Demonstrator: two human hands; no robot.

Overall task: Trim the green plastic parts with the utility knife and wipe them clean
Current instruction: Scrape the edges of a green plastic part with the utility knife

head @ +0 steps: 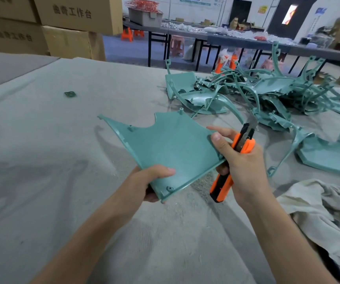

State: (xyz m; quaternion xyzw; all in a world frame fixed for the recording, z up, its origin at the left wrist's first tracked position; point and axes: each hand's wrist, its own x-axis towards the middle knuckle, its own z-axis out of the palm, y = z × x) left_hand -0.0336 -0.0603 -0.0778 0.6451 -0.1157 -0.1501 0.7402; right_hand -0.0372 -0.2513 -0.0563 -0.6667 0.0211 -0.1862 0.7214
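Camera: one, worn on the person's head.
Looks: forward and down at the gray table (42, 140).
Near: the left hand (154, 182) and right hand (244, 165) are close, low in the middle.
Far: long tables (236, 41) look small along the top, with boxes (77, 15) at top left.

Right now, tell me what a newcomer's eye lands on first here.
The green plastic panel, held mid-frame by the left hand, with the orange utility knife in the right hand at its right edge. Behind them to the right sprawls a tangled pile of green parts; a crumpled cloth lies lower right.
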